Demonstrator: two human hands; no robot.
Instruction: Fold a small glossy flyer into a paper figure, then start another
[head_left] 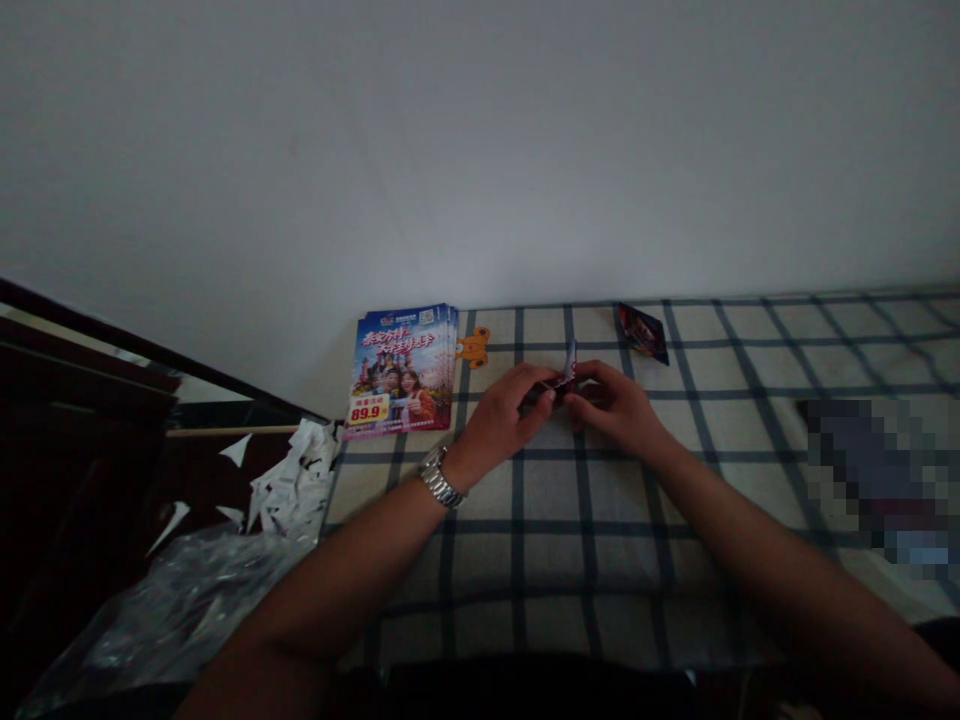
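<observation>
Both hands meet over the middle of a checked tablecloth [547, 490]. My left hand [506, 412], with a metal watch [441, 478] on its wrist, pinches the left side of a small folded piece of printed paper [570, 368]. From the other side my right hand [611, 400] grips the same paper between thumb and fingers. Most of the paper is hidden by the fingers; one pale flap stands up. Left of the hands lies a stack of printed flyers [401, 370]. Beyond the right hand rests a dark folded paper piece [643, 333].
An orange cartoon-shaped cutout [473, 347] lies beside the flyers. Torn white paper scraps [292, 485] and clear plastic wrap [202, 590] are at the lower left. A blurred-out dark object [874, 475] lies at the right. A pale wall [480, 150] borders the table's far edge.
</observation>
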